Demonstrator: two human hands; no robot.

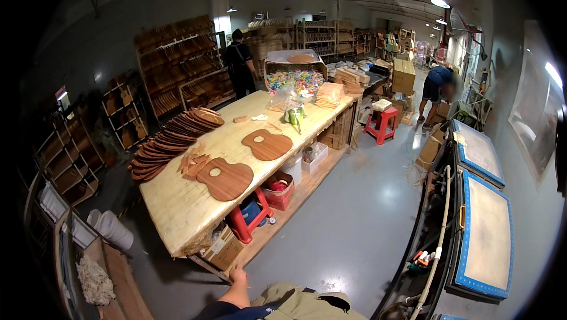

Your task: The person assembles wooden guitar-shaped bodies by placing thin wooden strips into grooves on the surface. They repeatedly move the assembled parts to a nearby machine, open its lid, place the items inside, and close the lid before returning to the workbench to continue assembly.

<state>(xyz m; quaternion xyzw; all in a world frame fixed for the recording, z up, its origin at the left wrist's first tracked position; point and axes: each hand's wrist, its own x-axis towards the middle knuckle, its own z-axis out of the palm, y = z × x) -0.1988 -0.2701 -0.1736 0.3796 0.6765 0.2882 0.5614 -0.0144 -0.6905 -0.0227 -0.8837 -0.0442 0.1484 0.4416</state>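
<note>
My left hand [238, 275] hangs low beside the near end of the long worktable [167, 221], below its top. Small and foreshortened, the hand does not show how its fingers lie or whether they hold anything. My right hand is out of the picture. On the table lie two flat brown guitar-shaped wood plates with round sound holes, a nearer one [229, 183] and a farther one [269, 145]. Thin wood offcuts [192, 163] lie beside the nearer plate. A long fanned row of curved brown plates [171, 140] lines the table's left edge.
A red stool [247, 223] and cardboard box [225, 248] sit under the table. Blue-framed panels [485, 234] line the right side. Farther off are another red stool [381, 126], a standing person [239, 63], a bending person [436, 87] and a box of colourful clips [298, 81].
</note>
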